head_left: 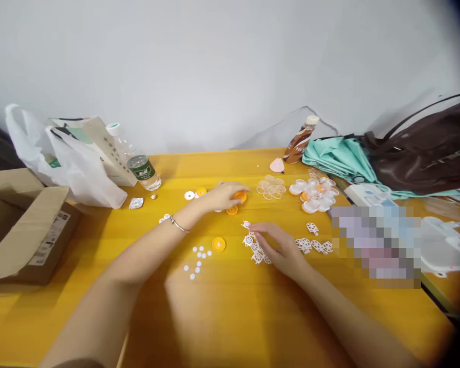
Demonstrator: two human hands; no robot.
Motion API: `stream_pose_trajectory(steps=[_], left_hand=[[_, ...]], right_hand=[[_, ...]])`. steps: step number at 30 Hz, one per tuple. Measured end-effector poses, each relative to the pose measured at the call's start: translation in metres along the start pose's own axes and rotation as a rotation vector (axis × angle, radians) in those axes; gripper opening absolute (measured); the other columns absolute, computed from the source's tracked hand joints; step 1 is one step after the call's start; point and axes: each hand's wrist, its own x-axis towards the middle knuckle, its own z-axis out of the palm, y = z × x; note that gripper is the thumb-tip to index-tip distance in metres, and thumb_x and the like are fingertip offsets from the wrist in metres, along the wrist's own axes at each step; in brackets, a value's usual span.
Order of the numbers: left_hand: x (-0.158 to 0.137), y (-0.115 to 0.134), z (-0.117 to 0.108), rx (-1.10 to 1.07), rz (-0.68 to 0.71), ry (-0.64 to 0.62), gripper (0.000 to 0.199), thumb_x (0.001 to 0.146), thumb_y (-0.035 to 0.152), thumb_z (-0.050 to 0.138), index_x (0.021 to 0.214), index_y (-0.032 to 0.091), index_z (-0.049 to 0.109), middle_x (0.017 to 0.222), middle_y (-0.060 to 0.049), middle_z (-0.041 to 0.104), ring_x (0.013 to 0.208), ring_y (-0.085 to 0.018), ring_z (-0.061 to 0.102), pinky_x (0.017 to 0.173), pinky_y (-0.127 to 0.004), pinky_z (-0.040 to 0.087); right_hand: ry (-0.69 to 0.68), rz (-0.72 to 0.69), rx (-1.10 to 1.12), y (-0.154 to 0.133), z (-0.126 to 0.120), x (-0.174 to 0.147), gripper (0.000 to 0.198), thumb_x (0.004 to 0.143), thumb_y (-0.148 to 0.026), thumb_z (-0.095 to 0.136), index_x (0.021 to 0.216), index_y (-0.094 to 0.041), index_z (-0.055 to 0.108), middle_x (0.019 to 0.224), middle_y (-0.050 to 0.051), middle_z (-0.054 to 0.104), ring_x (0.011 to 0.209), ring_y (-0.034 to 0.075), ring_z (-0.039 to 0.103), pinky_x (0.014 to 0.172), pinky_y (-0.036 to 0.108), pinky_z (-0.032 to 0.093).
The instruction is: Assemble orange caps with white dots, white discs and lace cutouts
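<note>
My left hand reaches over the small round orange parts, its fingers stretched out above an orange disc; the thumb is mostly hidden. A second orange disc lies just below that hand. Beside a loose pile of white wheel-shaped plastic pieces, my right hand has thumb and forefinger pinched at a white wheel-shaped piece on the pile's upper edge. Nearer to me lies an orange disc with a white dot in its middle, next to several small white dots.
Clear rings and a heap of orange-and-white round parts lie right of centre. More white pieces are nearby. A water bottle, plastic bag and cardboard box stand left; a brown drink bottle and dark bag right.
</note>
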Motion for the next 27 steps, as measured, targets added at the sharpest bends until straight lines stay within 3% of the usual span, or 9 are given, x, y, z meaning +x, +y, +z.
stream_pose_trajectory(steps=[5, 9, 13, 17, 23, 27], left_hand=[[-0.006, 0.007, 0.009, 0.093, 0.056, -0.094, 0.024, 0.082, 0.029, 0.052, 0.103, 0.025, 0.059, 0.107, -0.003, 0.061, 0.103, -0.021, 0.054, 0.089, -0.039, 0.032], [-0.02, 0.012, -0.003, 0.108, 0.039, 0.015, 0.034, 0.084, 0.042, 0.047, 0.111, 0.024, 0.055, 0.118, -0.005, 0.055, 0.11, -0.023, 0.049, 0.091, -0.04, 0.029], [-0.063, 0.031, -0.022, 0.086, 0.008, 0.167, 0.032, 0.087, 0.039, 0.044, 0.113, 0.023, 0.053, 0.119, -0.005, 0.054, 0.111, -0.021, 0.047, 0.095, -0.038, 0.029], [-0.128, 0.04, -0.027, 0.035, -0.045, 0.166, 0.027, 0.088, 0.031, 0.044, 0.112, 0.024, 0.054, 0.112, -0.005, 0.057, 0.106, -0.02, 0.049, 0.093, -0.038, 0.034], [-0.194, 0.011, -0.026, -0.044, -0.094, -0.042, 0.02, 0.088, 0.024, 0.043, 0.101, 0.022, 0.059, 0.099, -0.005, 0.059, 0.093, -0.017, 0.055, 0.083, -0.031, 0.043], [-0.211, -0.014, -0.043, -0.037, -0.178, 0.022, 0.02, 0.088, 0.025, 0.042, 0.1, 0.022, 0.058, 0.098, -0.004, 0.058, 0.094, -0.016, 0.054, 0.084, -0.03, 0.042]], right_hand=[[0.023, -0.003, -0.018, 0.0, -0.001, 0.002, 0.02, 0.086, -0.02, 0.046, 0.101, -0.025, 0.057, 0.099, 0.006, 0.065, 0.095, 0.02, 0.061, 0.084, 0.037, 0.05], [0.024, 0.001, -0.018, -0.001, -0.001, 0.001, 0.02, 0.085, -0.021, 0.046, 0.102, -0.026, 0.057, 0.099, 0.005, 0.065, 0.095, 0.02, 0.061, 0.084, 0.036, 0.05], [0.002, -0.042, -0.026, -0.005, 0.0, -0.002, 0.023, 0.085, -0.017, 0.046, 0.104, -0.026, 0.055, 0.101, 0.006, 0.064, 0.097, 0.02, 0.06, 0.085, 0.037, 0.049], [-0.041, -0.11, -0.062, -0.013, 0.007, -0.004, 0.024, 0.084, -0.016, 0.047, 0.105, -0.027, 0.052, 0.098, 0.005, 0.064, 0.093, 0.02, 0.06, 0.081, 0.037, 0.05], [-0.169, -0.144, -0.3, -0.028, 0.035, 0.006, 0.04, 0.08, -0.021, 0.052, 0.119, -0.022, 0.042, 0.11, 0.011, 0.059, 0.106, 0.027, 0.053, 0.089, 0.045, 0.045], [-0.206, -0.182, -0.362, -0.031, 0.051, 0.017, 0.046, 0.079, -0.021, 0.053, 0.122, -0.017, 0.038, 0.114, 0.014, 0.056, 0.108, 0.028, 0.052, 0.09, 0.046, 0.044]])
